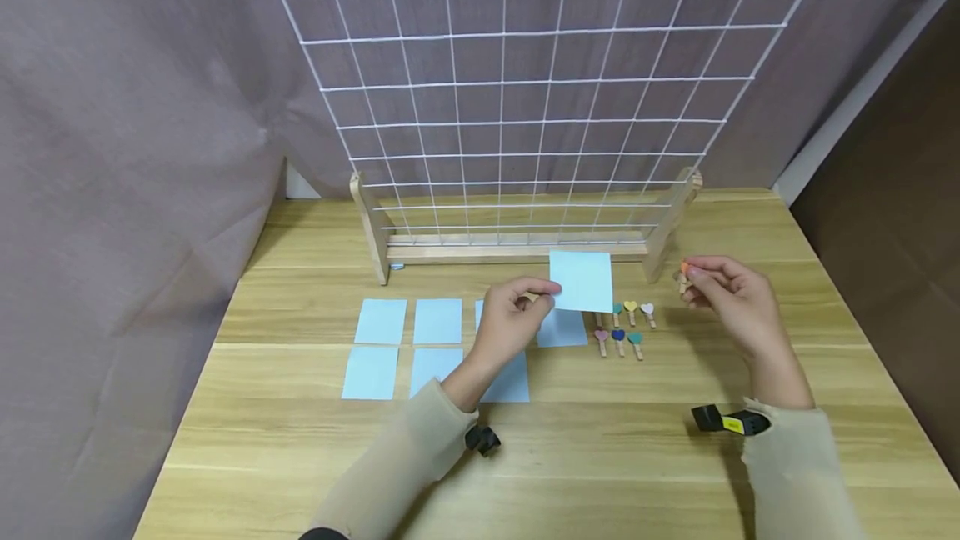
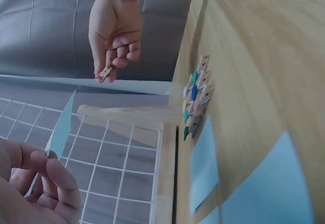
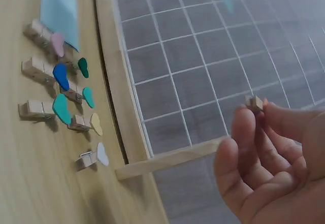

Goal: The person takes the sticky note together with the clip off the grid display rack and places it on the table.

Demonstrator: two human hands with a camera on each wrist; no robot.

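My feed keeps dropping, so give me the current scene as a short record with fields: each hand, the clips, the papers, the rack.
left hand: left hand pinches a blue paper by its edge, raised above the table
right hand: right hand pinches a small wooden clip between thumb and fingers
spare clips: heart clips lie in two rows on the table between the hands
other papers: blue sheets lie flat in two rows
rack: white wire grid stands in a wooden stand behind them

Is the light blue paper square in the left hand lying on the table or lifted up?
Lifted: the left hand pinches the light blue paper square by its edge, above the wooden table.
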